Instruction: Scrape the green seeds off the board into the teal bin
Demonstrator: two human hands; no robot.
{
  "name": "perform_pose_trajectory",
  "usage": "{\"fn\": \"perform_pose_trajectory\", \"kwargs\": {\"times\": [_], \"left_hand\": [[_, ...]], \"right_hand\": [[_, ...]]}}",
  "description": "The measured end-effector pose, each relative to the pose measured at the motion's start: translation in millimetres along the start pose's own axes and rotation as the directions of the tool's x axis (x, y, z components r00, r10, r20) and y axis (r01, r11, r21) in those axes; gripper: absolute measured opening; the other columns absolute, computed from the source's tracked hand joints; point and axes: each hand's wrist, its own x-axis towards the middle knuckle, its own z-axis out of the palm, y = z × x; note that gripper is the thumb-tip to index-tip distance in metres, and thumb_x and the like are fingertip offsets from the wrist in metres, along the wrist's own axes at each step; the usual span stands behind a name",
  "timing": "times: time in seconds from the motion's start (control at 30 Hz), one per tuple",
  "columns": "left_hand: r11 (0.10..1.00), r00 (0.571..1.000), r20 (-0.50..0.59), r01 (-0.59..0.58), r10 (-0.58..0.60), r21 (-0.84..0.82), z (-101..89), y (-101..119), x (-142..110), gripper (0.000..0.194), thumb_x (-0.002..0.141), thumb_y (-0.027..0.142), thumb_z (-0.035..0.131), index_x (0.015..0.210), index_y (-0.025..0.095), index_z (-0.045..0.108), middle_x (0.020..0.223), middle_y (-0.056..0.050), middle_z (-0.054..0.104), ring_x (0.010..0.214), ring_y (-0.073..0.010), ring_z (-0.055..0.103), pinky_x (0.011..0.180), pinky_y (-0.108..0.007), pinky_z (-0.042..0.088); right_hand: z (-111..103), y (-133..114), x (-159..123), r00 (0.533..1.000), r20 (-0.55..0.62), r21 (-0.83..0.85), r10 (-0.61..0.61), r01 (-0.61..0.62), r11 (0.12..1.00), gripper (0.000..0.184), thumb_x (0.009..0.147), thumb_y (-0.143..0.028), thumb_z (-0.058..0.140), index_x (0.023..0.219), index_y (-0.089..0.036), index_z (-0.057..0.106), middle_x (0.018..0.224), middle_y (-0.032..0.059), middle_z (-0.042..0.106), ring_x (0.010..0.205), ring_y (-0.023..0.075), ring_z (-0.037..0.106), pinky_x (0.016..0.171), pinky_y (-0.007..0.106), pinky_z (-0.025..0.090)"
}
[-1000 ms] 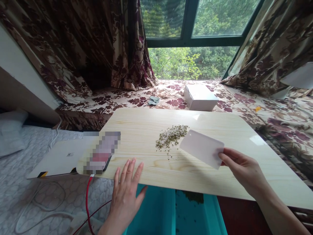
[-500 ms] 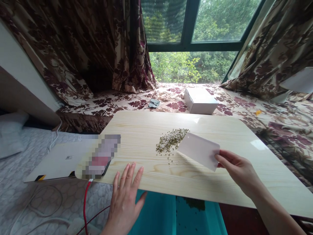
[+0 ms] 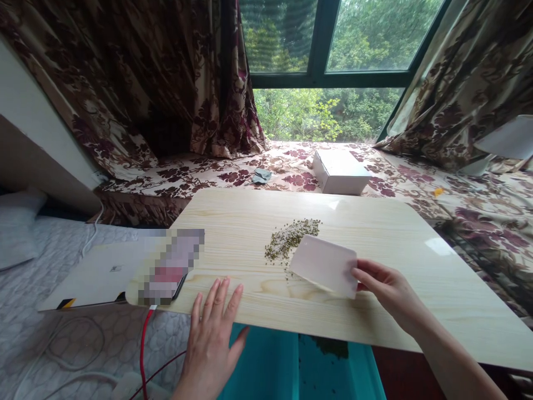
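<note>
A pale wooden board (image 3: pixel 375 233) lies across my lap area. A small heap of green seeds (image 3: pixel 291 238) sits near its middle. My right hand (image 3: pixel 385 290) pinches a white plastic card (image 3: pixel 325 265) by its right edge; the card's left edge touches the board just right of the seeds. My left hand (image 3: pixel 214 333) rests flat on the board's near edge, fingers stretched out and holding nothing.
A blurred phone (image 3: pixel 172 266) with a red cable (image 3: pixel 142 355) lies at the board's left end. Below the near edge is a teal bin (image 3: pixel 266 366) with seeds inside. A white box (image 3: pixel 340 171) sits on the floral window seat. A white flat box (image 3: pixel 100 275) lies on the bed.
My right hand has moved the card left and lowered it, flatter, against the right side of the seed heap. My left hand has hardly moved.
</note>
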Motion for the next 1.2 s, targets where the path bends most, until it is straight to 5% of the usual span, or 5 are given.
{"fn": "perform_pose_trajectory", "kwargs": {"times": [0.53, 1.2], "left_hand": [[1.000, 1.000, 0.002, -0.004, 0.004, 0.007, -0.8, 0, 0, 0.067, 0.085, 0.020, 0.054, 0.147, 0.021, 0.028, 0.151, -0.013, 0.033, 0.138, -0.0320, 0.031, 0.112, -0.053, 0.019], [1.000, 1.000, 0.007, 0.001, -0.001, 0.004, -0.3, 0, 0, 0.066, 0.087, 0.021, 0.053, 0.147, 0.021, 0.028, 0.152, -0.013, 0.032, 0.139, -0.0313, 0.028, 0.111, -0.054, 0.021]], "right_hand": [[-4, -12, -14, 1.000, -0.013, 0.026, 0.024, -0.024, 0.999, 0.043, 0.050, -0.054, 0.082, 0.076, -0.019, 0.079, 0.076, 0.0081, 0.074, 0.063, 0.0179, 0.062, 0.053, 0.027, 0.055], [6, -15, -10, 0.999, 0.035, -0.040, -0.020, 0.021, 0.999, 0.049, 0.055, -0.060, 0.077, 0.081, -0.018, 0.079, 0.077, 0.0095, 0.074, 0.064, 0.0199, 0.063, 0.057, 0.031, 0.058]]}}
